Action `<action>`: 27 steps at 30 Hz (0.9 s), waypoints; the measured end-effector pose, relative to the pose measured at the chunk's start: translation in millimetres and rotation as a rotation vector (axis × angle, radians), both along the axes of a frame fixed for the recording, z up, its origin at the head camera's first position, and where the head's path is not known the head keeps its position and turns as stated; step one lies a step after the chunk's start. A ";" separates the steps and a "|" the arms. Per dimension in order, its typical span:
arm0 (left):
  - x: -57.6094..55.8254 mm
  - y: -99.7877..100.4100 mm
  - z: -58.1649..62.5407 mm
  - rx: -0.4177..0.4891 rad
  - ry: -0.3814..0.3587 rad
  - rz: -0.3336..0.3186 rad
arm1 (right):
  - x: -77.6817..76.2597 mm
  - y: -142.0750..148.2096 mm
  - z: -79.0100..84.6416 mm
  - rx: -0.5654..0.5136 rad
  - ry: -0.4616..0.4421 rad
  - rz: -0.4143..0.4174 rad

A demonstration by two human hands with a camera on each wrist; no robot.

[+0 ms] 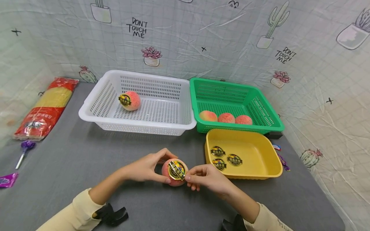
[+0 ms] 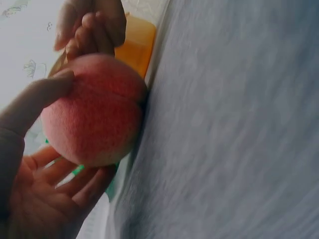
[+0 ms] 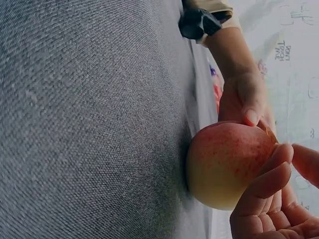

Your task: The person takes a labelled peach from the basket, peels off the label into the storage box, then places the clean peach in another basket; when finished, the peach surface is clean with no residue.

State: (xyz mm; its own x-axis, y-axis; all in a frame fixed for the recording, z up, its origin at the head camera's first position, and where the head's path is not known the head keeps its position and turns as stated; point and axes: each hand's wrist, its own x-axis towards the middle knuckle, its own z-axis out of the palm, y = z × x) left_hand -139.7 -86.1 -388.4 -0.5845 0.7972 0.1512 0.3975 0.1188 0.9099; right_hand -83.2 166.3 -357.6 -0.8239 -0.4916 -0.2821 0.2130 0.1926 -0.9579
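Observation:
My left hand (image 1: 148, 167) grips a pink peach (image 1: 167, 170) from its left side, thumb in front and fingers behind. The left wrist view shows the peach (image 2: 94, 112) between thumb and fingers, low over the grey table. A round black-and-gold sticker (image 1: 177, 170) faces up on the peach, with a bright glare strip across it. At the sticker's lower right edge, my right hand (image 1: 209, 179) pinches with thumb and index finger. In the right wrist view, a thin edge of the sticker (image 3: 270, 135) stands off the peach (image 3: 224, 164) by those fingertips.
A white basket (image 1: 144, 125) holds one stickered peach (image 1: 131, 100). Three peaches lie in the green basket (image 1: 237, 127). Several stickers, including one (image 1: 234, 159), lie in the yellow tub (image 1: 257, 154). At left are a red-and-yellow packet (image 1: 47, 109), a lollipop (image 1: 25, 150) and a purple wrapper (image 1: 8, 180).

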 end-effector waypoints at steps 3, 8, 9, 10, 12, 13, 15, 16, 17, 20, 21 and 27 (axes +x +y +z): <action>4.6 2.2 -3.4 0.017 0.024 0.057 | -0.3 0.2 -0.6 0.001 0.008 -0.015; 9.5 6.5 -11.1 0.069 0.072 0.122 | -0.1 0.4 -0.2 -0.005 0.017 -0.043; 10.3 7.1 -12.3 0.080 0.071 0.130 | 0.0 0.4 0.2 -0.008 0.014 -0.047; 10.8 7.7 -13.7 0.090 0.070 0.136 | 0.1 0.3 0.8 -0.010 0.012 -0.051; 11.8 8.5 -15.6 0.106 0.060 0.146 | 0.2 0.0 2.1 -0.012 0.008 -0.056; 12.1 8.8 -16.5 0.112 0.058 0.148 | 0.2 -0.3 2.8 -0.011 0.006 -0.058; 12.4 9.3 -17.8 0.121 0.053 0.151 | 0.1 -0.7 4.4 -0.007 0.010 -0.060; 12.5 9.6 -18.3 0.125 0.053 0.152 | -0.1 -1.0 5.0 -0.004 0.018 -0.059; 12.7 9.9 -18.6 0.127 0.050 0.153 | -0.2 -1.1 5.9 -0.001 0.025 -0.059; 13.2 10.5 -19.1 0.133 0.046 0.155 | -1.0 -1.2 9.6 0.002 0.035 -0.062; 13.2 10.4 -19.5 0.134 0.050 0.155 | -1.2 -1.3 12.0 0.005 0.042 -0.059; 14.0 9.6 -20.5 0.118 0.042 0.165 | -1.7 0.8 32.4 0.019 0.139 -0.049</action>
